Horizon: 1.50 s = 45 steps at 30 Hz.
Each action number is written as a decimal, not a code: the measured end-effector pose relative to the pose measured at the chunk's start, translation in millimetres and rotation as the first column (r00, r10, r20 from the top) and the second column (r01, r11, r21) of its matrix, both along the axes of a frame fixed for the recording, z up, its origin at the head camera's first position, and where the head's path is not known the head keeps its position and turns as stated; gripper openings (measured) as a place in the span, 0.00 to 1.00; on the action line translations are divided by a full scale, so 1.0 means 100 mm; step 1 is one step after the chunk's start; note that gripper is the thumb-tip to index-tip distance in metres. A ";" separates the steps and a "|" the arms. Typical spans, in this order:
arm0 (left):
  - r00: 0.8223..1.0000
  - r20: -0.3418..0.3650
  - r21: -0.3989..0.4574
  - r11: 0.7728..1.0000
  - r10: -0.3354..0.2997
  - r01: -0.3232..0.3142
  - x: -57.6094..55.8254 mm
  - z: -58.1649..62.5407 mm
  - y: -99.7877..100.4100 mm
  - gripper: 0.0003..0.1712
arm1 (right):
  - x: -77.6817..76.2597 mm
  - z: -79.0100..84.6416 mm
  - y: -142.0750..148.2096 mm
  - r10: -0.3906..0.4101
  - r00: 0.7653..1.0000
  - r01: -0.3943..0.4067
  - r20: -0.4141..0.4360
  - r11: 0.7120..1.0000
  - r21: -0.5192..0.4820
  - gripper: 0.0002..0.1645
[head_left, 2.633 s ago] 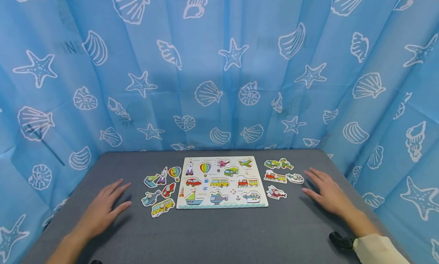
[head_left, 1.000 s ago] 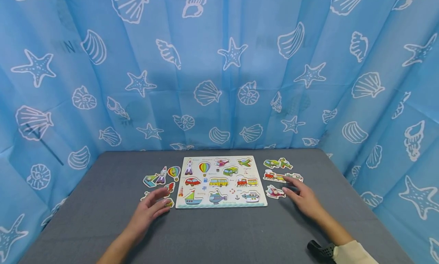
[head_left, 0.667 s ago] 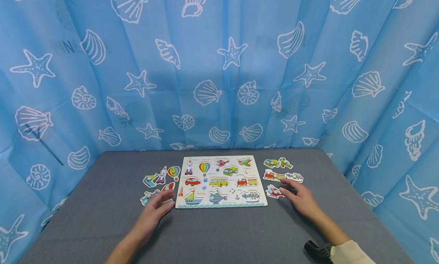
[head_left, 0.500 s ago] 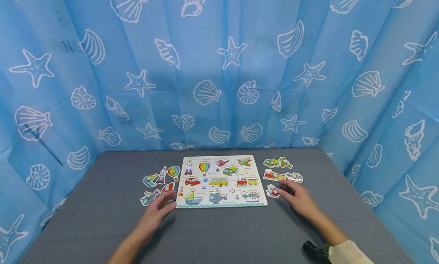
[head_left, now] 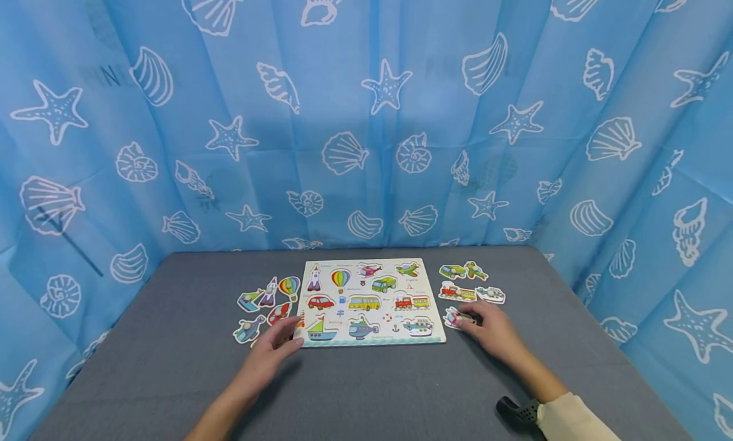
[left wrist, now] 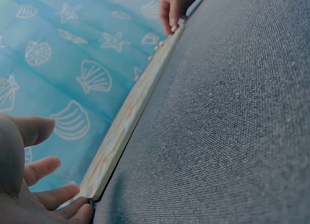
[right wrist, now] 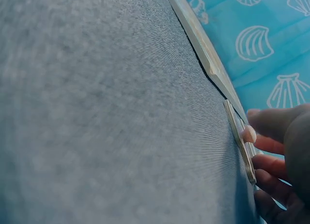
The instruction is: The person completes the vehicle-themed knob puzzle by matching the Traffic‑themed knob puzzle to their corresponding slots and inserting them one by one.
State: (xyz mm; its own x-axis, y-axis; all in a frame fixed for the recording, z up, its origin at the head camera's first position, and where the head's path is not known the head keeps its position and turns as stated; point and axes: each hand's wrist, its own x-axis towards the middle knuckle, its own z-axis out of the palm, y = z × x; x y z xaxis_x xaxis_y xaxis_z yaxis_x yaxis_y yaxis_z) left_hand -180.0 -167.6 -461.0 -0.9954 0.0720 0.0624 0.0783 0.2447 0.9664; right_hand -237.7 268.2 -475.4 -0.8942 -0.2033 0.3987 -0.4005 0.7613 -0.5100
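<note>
Left hand (head_left: 268,355): relaxed, spread, holding nothing, beside flat rectangular board (head_left: 389,339). Right hand (head_left: 495,333): fingers around helicopter piece's (head_left: 452,317) round knob (right wrist: 249,134); can't tell if pinched. Ribbed grey cloth (head_left: 366,396).

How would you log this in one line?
left hand: relaxed, at edge of puzzle board | right hand: at knob of helicopter piece, grip unclear | loose pieces: flanking board

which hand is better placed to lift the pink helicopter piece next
Probably the right hand: its fingers are at the knob of the helicopter piece. The left hand is across the puzzle board, by its near left corner.
</note>
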 end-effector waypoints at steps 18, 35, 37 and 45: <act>0.999 -0.044 -0.206 0.978 0.004 -0.013 -0.21 -0.09 0.04 0.28 | -0.04 0.01 -0.04 -0.006 1.000 0.007 -0.021 0.999 0.053 0.09; 0.999 -0.011 -0.484 0.874 -0.052 0.040 -0.39 -0.02 0.02 0.35 | -0.09 0.11 -0.03 0.046 0.995 -0.054 0.087 0.995 0.089 0.08; 0.998 -0.026 -0.529 0.848 -0.052 0.031 -0.40 -0.01 0.04 0.36 | -0.10 0.14 -0.04 0.053 0.995 -0.060 0.083 0.994 0.091 0.08; 0.997 -0.070 -0.637 0.771 -0.039 -0.014 -0.42 -0.01 0.09 0.38 | -0.20 0.20 -0.11 0.063 0.996 -0.068 0.061 0.994 0.087 0.07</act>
